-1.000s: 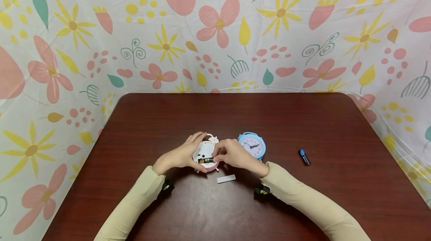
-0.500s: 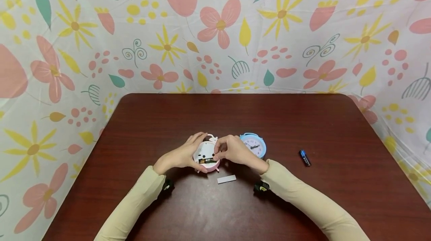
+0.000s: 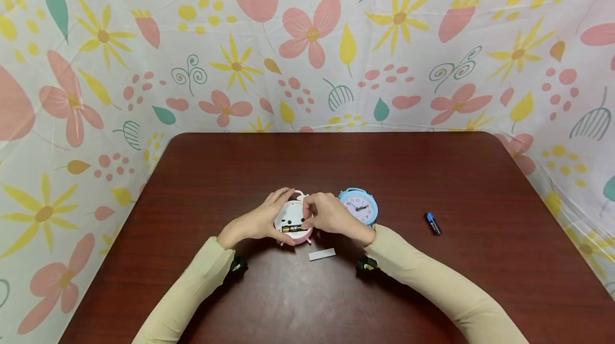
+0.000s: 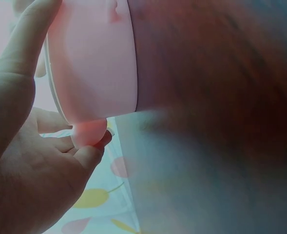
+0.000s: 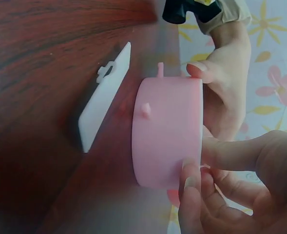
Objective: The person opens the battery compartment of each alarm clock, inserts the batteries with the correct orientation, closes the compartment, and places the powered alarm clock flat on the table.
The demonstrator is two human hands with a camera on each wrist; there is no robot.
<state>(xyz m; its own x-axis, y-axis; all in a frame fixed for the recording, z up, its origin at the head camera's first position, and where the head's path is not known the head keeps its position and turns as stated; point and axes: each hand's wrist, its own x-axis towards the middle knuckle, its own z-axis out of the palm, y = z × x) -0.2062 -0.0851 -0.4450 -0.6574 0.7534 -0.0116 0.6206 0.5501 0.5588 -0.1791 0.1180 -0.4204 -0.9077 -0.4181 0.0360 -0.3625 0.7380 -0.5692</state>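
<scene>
A pink alarm clock (image 3: 294, 215) lies face down with its white back upward and its battery compartment uncovered. A battery (image 3: 290, 229) is visible in the compartment, its right part hidden by fingers. My left hand (image 3: 261, 221) grips the clock from the left, with fingers at its top and the thumb at its lower edge. On the opposite side, my right hand (image 3: 331, 218) has its thumb at the compartment's right end and fingers curled at the clock's edge. In the right wrist view, those fingers (image 5: 191, 185) touch the pink casing (image 5: 167, 131).
The white battery cover (image 3: 322, 254) lies just in front of the clock. A blue alarm clock (image 3: 358, 206) stands behind my right hand, its dial showing. Farther right on the brown table (image 3: 432, 173) lies a black-and-blue battery (image 3: 432, 223). A floral cloth (image 3: 312, 82) hangs behind.
My right wrist has shifted slightly left, with the fingers staying at the compartment's right end. The left hand keeps its grip, and the clock stays in place.
</scene>
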